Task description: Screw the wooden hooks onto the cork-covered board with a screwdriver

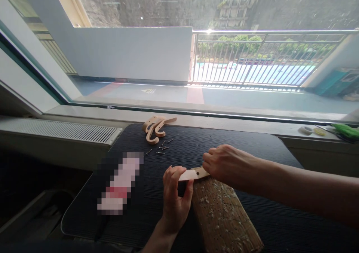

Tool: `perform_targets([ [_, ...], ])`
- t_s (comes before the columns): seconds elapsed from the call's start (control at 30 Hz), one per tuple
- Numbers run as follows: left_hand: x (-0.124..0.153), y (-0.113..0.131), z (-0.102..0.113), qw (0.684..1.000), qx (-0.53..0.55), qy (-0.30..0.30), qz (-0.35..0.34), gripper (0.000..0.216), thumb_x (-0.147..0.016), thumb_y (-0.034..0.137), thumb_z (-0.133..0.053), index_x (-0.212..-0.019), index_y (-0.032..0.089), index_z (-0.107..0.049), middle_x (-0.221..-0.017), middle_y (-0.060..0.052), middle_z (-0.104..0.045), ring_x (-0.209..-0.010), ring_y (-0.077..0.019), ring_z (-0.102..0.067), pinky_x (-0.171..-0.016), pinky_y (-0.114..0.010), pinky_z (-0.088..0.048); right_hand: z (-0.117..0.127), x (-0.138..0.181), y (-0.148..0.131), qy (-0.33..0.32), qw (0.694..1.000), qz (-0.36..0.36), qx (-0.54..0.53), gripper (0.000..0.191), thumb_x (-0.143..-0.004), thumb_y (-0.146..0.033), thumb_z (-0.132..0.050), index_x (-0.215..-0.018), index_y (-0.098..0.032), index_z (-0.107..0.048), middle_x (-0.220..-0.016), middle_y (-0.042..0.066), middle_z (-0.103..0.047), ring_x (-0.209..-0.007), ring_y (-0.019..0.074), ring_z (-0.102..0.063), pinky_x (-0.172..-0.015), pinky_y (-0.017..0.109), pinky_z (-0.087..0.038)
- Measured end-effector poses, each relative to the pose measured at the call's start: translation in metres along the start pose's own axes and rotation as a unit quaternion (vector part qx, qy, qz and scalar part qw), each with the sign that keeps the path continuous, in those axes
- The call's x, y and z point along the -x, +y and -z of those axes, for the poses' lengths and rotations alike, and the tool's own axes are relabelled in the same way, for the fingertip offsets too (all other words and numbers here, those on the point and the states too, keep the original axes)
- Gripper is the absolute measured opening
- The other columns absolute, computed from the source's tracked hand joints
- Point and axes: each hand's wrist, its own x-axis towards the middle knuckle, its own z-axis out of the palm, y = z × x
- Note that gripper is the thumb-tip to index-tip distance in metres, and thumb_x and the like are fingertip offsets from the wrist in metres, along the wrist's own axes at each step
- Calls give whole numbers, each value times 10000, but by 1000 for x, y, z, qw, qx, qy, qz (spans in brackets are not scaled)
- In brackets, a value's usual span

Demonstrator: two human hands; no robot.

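Observation:
A pale wooden piece [188, 175] with a dark hole or screw head in it lies across the far end of a worn wooden block [224, 215]. My left hand [176, 193] pinches its left end between thumb and fingers. Over its right end my right hand [224, 165] is closed, hiding that end; whether it also holds something smaller I cannot make out. Several loose screws [160, 153] are scattered on the black table beyond my hands. Behind them lies a small heap of curved wooden hooks [153, 137], pale like the piece in my hands.
The black table [134, 215] has rounded corners and stands against a windowsill [190, 119]. A blurred-out pinkish object [123, 182] lies at left. A radiator [64, 129] is beyond the table's left edge. Tape rolls [305, 130] and a green cloth-like item [346, 132] rest on the sill at right.

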Motion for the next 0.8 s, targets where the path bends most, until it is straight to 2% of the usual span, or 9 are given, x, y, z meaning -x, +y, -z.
perform_targets([
  [0.07,0,0,0,1000,1,3,0,374,-816,154,-594,-1162,219,-468,-1046,-68,-603,-1029,-216,-570,-984,-483,-414,2,-4,1,-33,999,-34,-26,144,-813,-53,-514,-775,-145,-618,-739,60,-647,-620,153,-606,-476,271,-300],
  [0.17,1,0,0,1000,4,6,0,378,-815,151,-594,-1165,219,-470,-1047,-67,-602,-1025,-213,-571,-991,-481,-407,9,-9,4,-107,984,-132,-62,111,-811,-97,-532,-771,-125,-632,-707,74,-677,-645,177,-646,-478,261,-313],
  [0.27,1,1,1,1000,5,8,-3,383,-810,142,-599,-1164,216,-471,-1051,-69,-594,-1034,-216,-562,-991,-481,-402,16,-11,6,-136,971,-182,-72,134,-833,-162,-527,-769,-124,-638,-700,82,-692,-676,221,-664,-486,270,-344],
  [0.4,1,1,1,1000,11,3,-7,399,-808,124,-604,-1170,210,-461,-1056,-73,-576,-1045,-214,-545,-992,-478,-396,20,-9,5,-130,974,-176,-59,101,-803,-163,-577,-872,-113,-631,-776,92,-690,-718,240,-667,-497,277,-370],
  [0.5,1,1,1,1000,13,-2,-7,406,-807,118,-606,-1173,210,-457,-1057,-71,-569,-1046,-211,-537,-1002,-484,-381,21,-3,4,-104,985,-137,-23,171,-779,-117,-596,-950,-120,-608,-844,93,-665,-706,228,-658,-485,275,-366],
  [0.67,1,1,0,1000,18,-5,-8,406,-808,107,-603,-1175,200,-454,-1059,-73,-564,-1046,-208,-529,-1004,-481,-378,14,6,0,-61,997,-28,27,146,-823,-66,-523,-805,-163,-630,-807,55,-633,-657,195,-622,-472,278,-325],
  [0.8,2,0,0,1000,16,-8,-9,410,-804,100,-606,-1174,190,-452,-1064,-77,-561,-1049,-207,-524,-1005,-480,-374,3,3,-4,-36,999,3,22,181,-821,-45,-500,-789,-160,-636,-760,46,-631,-628,170,-601,-452,280,-271],
])
